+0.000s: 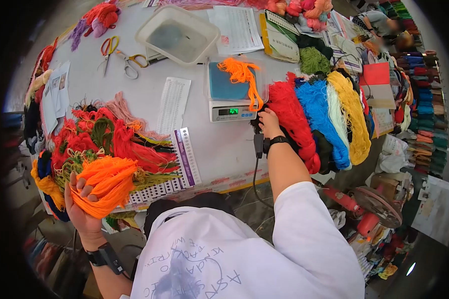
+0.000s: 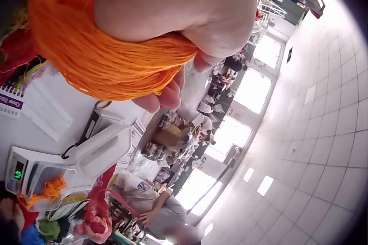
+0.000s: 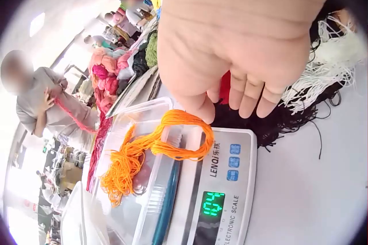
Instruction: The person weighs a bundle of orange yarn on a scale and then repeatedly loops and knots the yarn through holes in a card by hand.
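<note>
My left hand (image 1: 83,208) grips a thick bundle of orange yarn (image 1: 107,184) at the table's lower left; in the left wrist view, fingers curl round the orange bundle (image 2: 109,61). A smaller orange skein (image 1: 240,72) lies in a clear tray on the electronic scale (image 1: 232,114), one looped end hanging over the tray's edge. The scale's green display looks like 104. My right hand (image 1: 269,122) is beside the scale's right corner, near red and black yarn; in the right wrist view the right hand (image 3: 236,44) has its fingers loosely extended, close to the orange loop (image 3: 187,136).
Red and green yarn (image 1: 105,134) lies on punched cards (image 1: 184,154) at left. Scissors (image 1: 129,65) and an empty plastic container (image 1: 177,35) are behind. Red, blue and yellow hanks (image 1: 319,117) line the right. A person (image 3: 52,98) stands across the table.
</note>
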A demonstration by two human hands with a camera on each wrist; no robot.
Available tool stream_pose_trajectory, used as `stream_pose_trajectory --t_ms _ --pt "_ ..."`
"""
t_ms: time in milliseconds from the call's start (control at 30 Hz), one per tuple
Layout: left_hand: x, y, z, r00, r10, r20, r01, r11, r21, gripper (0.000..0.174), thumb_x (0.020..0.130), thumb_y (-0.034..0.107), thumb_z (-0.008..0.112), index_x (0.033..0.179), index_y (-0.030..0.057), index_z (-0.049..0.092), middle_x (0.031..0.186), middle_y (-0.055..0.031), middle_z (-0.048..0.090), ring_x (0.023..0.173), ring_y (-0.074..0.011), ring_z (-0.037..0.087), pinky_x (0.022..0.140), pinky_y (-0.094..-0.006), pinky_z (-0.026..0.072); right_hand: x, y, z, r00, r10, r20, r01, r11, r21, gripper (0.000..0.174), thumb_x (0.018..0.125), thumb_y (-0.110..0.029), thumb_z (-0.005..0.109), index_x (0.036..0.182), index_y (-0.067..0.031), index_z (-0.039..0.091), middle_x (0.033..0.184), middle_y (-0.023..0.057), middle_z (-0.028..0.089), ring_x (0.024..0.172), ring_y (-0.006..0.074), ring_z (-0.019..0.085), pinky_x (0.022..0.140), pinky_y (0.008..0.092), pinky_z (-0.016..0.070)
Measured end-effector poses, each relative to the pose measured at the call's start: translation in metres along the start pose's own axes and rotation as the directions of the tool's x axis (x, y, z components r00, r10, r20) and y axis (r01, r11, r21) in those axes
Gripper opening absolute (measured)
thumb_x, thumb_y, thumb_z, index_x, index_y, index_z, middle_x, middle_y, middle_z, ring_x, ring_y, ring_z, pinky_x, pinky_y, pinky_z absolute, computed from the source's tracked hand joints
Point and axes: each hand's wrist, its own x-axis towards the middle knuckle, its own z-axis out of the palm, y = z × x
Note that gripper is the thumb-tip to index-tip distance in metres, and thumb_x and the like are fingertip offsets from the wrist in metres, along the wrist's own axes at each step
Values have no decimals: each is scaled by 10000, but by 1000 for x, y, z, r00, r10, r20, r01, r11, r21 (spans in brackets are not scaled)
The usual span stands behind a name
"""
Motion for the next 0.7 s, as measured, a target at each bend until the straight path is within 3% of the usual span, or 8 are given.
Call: stream_pose_trajectory --t_ms 267,467,533,600,633,667,700 --pt "-5 -2 -2 998 36 55 -37 999 13 322 998 265 347 1172 45 506 902 -36 427 740 -131 473 637 -300 528 11 -3 13 998 -19 60 24 997 -79 519 782 -150 634 1273 -138 470 1055 32 516 942 176 464 866 386 343" --pt "-6 -4 -4 996 45 77 -47 999 21 339 998 282 346 1187 53 509 913 -49 434 746 -144 480 646 -317 527 15 4 15 999 33 13 -33 999 15 355 768 -218 664 1097 -135 559 930 7 502 899 133 455 789 379 357" --pt "-6 -5 -3 988 19 154 -14 999 -33 378 993 324 347 1216 65 507 960 -61 464 777 -174 505 668 -343 527 7 6 12 1000 10 11 -10 999 42 222 770 -230 643 945 -99 599 788 3 496 762 126 475 672 333 384" --pt "-4 -5 -11 985 0 170 9 999 -51 424 978 381 362 1243 83 505 1044 -90 520 831 -211 538 692 -377 521 14 12 11 969 -247 13 248 967 -56 167 780 -241 615 774 -75 593 657 7 474 602 139 457 546 305 365" --pt "-3 -7 -10 984 -21 176 34 997 -74 444 967 408 375 1246 88 507 1084 -108 535 858 -226 548 704 -388 518 -10 2 21 899 -435 -49 435 900 4 261 852 -230 555 688 -26 550 592 32 466 558 161 437 508 368 327" --pt "-2 -11 -7 982 -40 182 59 993 -99 465 956 436 389 1248 94 509 1125 -127 550 884 -240 558 716 -399 516 -7 1 21 703 -708 -64 676 693 -250 284 865 -215 522 701 16 534 596 42 486 564 152 449 526 357 348" --pt "0 -15 -4 966 -50 253 82 990 -119 494 944 469 393 1260 107 508 1172 -143 544 931 -261 563 733 -406 510 -65 -25 35 559 -828 -38 739 518 -431 276 869 -203 509 706 20 528 603 41 506 567 141 459 535 334 370"
